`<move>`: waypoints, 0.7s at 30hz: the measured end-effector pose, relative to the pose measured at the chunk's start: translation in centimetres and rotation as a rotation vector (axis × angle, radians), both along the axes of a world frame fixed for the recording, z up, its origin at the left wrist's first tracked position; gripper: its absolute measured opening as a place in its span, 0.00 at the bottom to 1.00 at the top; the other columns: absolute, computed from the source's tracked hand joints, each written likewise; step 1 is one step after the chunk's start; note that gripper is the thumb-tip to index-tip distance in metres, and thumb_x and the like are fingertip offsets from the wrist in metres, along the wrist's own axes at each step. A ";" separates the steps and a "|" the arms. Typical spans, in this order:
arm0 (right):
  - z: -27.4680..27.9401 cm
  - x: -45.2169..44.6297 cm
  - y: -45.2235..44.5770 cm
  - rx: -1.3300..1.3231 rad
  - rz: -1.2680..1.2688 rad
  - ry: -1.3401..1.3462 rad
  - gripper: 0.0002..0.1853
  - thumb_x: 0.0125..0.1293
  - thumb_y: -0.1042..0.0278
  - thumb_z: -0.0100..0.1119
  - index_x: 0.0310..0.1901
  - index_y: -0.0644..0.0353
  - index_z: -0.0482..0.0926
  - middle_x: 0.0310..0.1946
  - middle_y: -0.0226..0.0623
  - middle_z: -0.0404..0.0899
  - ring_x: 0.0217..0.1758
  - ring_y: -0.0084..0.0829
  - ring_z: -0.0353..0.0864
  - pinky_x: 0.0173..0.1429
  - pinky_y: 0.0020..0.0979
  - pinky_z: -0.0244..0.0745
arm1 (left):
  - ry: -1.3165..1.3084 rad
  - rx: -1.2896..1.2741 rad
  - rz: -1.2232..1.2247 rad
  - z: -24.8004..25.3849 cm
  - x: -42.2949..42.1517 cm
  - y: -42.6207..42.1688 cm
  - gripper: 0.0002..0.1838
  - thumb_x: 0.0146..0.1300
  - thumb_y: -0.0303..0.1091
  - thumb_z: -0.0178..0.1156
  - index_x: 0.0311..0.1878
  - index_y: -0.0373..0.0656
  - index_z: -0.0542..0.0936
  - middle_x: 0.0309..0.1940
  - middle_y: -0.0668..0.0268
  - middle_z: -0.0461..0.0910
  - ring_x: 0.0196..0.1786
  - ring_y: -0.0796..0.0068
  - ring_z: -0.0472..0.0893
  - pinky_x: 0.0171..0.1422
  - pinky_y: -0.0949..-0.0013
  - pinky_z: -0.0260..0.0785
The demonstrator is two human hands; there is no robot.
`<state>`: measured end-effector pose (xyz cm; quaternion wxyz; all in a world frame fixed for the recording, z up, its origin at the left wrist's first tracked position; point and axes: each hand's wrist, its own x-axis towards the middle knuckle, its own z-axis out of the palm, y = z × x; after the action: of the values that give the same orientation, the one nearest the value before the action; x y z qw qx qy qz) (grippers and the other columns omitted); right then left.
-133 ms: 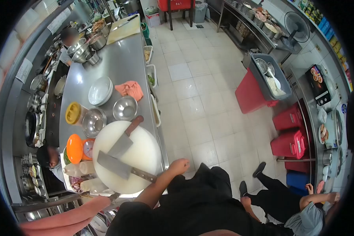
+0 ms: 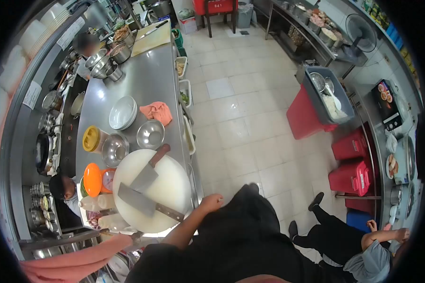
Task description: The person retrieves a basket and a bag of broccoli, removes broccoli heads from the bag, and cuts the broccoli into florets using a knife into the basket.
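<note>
My left hand [image 2: 211, 203] hangs beside the table edge, fingers curled into a loose fist with nothing visible in it. It touches nothing, and the nearest thing is a round white chopping board [image 2: 174, 188]. Two cleavers lie flat on the board: one with a reddish-brown handle [image 2: 159, 155] at the top, the other with a riveted brown handle [image 2: 169, 212] towards my arm. Their blades meet near the middle. No part of my right hand shows.
Steel bowls [image 2: 150, 134], white plates [image 2: 123, 113], an orange cloth [image 2: 157, 113] and a yellow-lidded tub [image 2: 94, 139] stand on the steel table [image 2: 146, 80]. One person [image 2: 373, 259] sits at lower right; others are beyond the table. Red bins [image 2: 349, 177] line the right.
The view has shifted slightly, moving the table's things a little right. My right hand, low beside my body before, is out of sight. Both cleavers lie as before.
</note>
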<state>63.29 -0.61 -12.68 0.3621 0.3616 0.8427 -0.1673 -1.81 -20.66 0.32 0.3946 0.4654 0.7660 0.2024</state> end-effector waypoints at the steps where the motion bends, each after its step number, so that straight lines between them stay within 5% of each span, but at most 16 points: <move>1: -2.6 -0.4 -0.8 -0.051 -0.019 0.095 0.13 0.62 0.57 0.55 0.33 0.55 0.85 0.36 0.44 0.86 0.41 0.44 0.86 0.44 0.47 0.78 | 0.023 -0.026 0.020 -1.1 0.1 -0.6 0.17 0.64 0.44 0.59 0.48 0.43 0.84 0.45 0.53 0.84 0.48 0.47 0.83 0.54 0.48 0.75; 5: -11.8 -3.2 -3.0 -0.139 0.082 0.611 0.10 0.60 0.61 0.56 0.29 0.56 0.82 0.32 0.44 0.85 0.34 0.43 0.85 0.33 0.45 0.77 | -0.058 -0.172 0.315 1.5 -0.6 -0.6 0.15 0.64 0.40 0.58 0.45 0.41 0.85 0.43 0.50 0.85 0.53 0.48 0.83 0.59 0.53 0.74; 6: -9.2 -6.6 1.2 -0.253 -0.206 0.499 0.09 0.62 0.62 0.57 0.32 0.58 0.83 0.31 0.42 0.84 0.31 0.39 0.84 0.30 0.42 0.76 | -0.044 -0.209 0.349 1.4 -0.5 -1.2 0.15 0.64 0.40 0.58 0.45 0.41 0.85 0.43 0.50 0.85 0.52 0.49 0.83 0.59 0.53 0.74; 7: 2.0 -14.9 6.6 -0.316 -0.506 0.395 0.09 0.63 0.64 0.58 0.35 0.60 0.83 0.29 0.41 0.83 0.28 0.35 0.83 0.27 0.39 0.75 | -0.029 -0.235 0.387 0.6 -0.6 -1.9 0.15 0.63 0.40 0.59 0.45 0.40 0.85 0.43 0.50 0.85 0.52 0.49 0.83 0.59 0.53 0.74; 9: 4.0 -19.1 12.3 -0.418 -1.193 0.384 0.11 0.66 0.63 0.58 0.38 0.63 0.81 0.28 0.36 0.80 0.28 0.31 0.79 0.27 0.40 0.72 | -0.065 -0.272 0.498 -0.8 -0.9 -2.7 0.16 0.63 0.40 0.59 0.46 0.39 0.86 0.45 0.49 0.85 0.52 0.48 0.83 0.60 0.55 0.74; 11: 2.4 -21.0 17.6 -0.340 -1.228 0.538 0.11 0.64 0.64 0.58 0.40 0.63 0.84 0.24 0.33 0.78 0.21 0.28 0.75 0.23 0.35 0.70 | -0.074 -0.345 0.522 0.9 -1.3 -1.3 0.18 0.63 0.41 0.61 0.47 0.38 0.86 0.45 0.49 0.86 0.51 0.50 0.84 0.58 0.56 0.74; 13: -4.1 -20.6 23.6 -0.190 -0.914 0.604 0.14 0.65 0.63 0.59 0.45 0.63 0.85 0.25 0.34 0.80 0.22 0.27 0.76 0.25 0.33 0.72 | -0.129 -0.313 0.675 1.2 -1.5 -0.2 0.18 0.63 0.43 0.61 0.47 0.38 0.86 0.43 0.49 0.86 0.49 0.52 0.85 0.56 0.57 0.75; 17: 0.0 -28.6 32.8 -0.110 -0.849 0.647 0.19 0.64 0.63 0.62 0.52 0.65 0.84 0.35 0.41 0.85 0.35 0.30 0.83 0.38 0.32 0.78 | -0.097 -0.209 0.726 -1.1 -2.3 1.4 0.19 0.63 0.45 0.62 0.48 0.39 0.86 0.41 0.50 0.87 0.45 0.56 0.86 0.53 0.58 0.76; 21: 5.6 -38.3 37.0 -0.127 -0.738 0.697 0.20 0.64 0.62 0.61 0.54 0.66 0.83 0.41 0.46 0.87 0.45 0.37 0.85 0.53 0.35 0.78 | -0.023 -0.251 0.757 3.0 -4.6 8.5 0.22 0.65 0.48 0.62 0.52 0.40 0.84 0.43 0.50 0.87 0.48 0.55 0.86 0.54 0.59 0.76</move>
<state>25.00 36.41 -7.09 -0.0023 0.5350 0.7177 -0.4457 -6.38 -12.20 3.36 0.3545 0.0961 0.8977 0.2433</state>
